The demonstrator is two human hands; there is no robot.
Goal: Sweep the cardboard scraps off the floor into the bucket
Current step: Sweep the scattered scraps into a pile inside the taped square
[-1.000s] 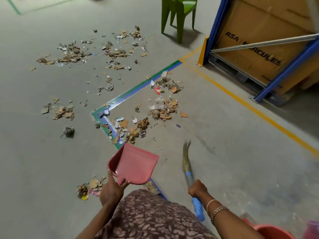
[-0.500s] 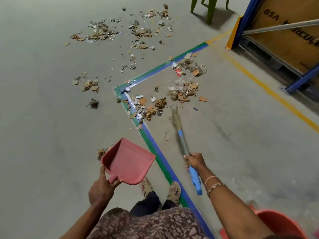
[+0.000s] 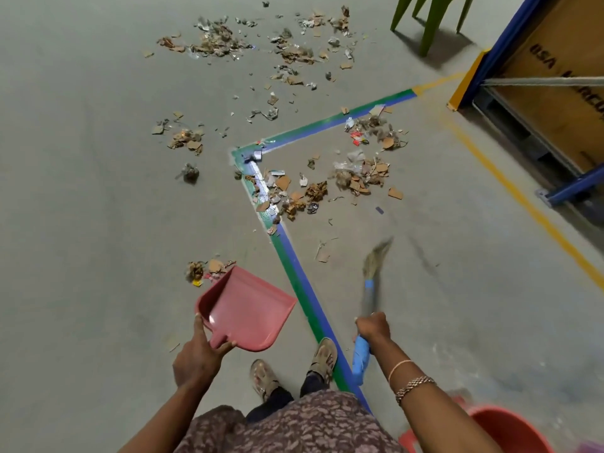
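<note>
The grey floor (image 3: 81,223) spreads wide in front of me, with a blue rack (image 3: 500,37) holding a big cardboard box at far right and green chair legs (image 3: 431,24) beside it. A green-and-blue tape line (image 3: 300,282) turns a corner ahead and runs back to my feet. The red bucket (image 3: 483,415) sits at my lower right, behind my right arm. My left grip (image 3: 196,358) is closed on the handle of the pink dustpan (image 3: 248,308), its mouth facing forward. My right grip (image 3: 374,326) is wrapped around the blue-handled broom (image 3: 372,273), whose bristles are blurred. The cardboard scraps (image 3: 294,194) lie all over the floor: thick inside the tape corner, more far off, and a small clump (image 3: 209,268) just beyond the dustpan.
</note>
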